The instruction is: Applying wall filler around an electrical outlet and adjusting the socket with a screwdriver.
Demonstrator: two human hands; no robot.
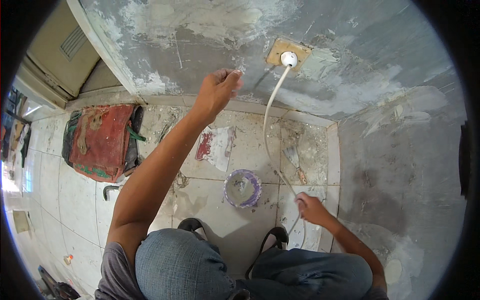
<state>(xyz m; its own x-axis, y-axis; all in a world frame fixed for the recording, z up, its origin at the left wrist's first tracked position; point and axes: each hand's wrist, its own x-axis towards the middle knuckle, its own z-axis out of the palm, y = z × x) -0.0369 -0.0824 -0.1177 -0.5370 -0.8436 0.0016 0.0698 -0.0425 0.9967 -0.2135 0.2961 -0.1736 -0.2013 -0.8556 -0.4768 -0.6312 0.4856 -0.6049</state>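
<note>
My left hand (219, 91) is raised before the grey wall, its fingers loosely bent and apart, with nothing visible in them. To its right, a white round plug (289, 59) sits in a wall socket on a yellowish square plate (302, 52). A pale cable (267, 119) hangs from the plug and runs down to my right hand (312, 209), whose fingers are closed round it. Below that hand the cable loops toward the floor beside my right foot. The two hands are well apart, and neither touches the plug.
A purple-and-white bucket (253, 189) with grey paste stands before my feet. Behind it lies a stained white-and-red piece (218, 148). A scraper (296, 164) rests near the wall corner. A red bag (100, 142) lies left, and a door (62, 47) stands beyond.
</note>
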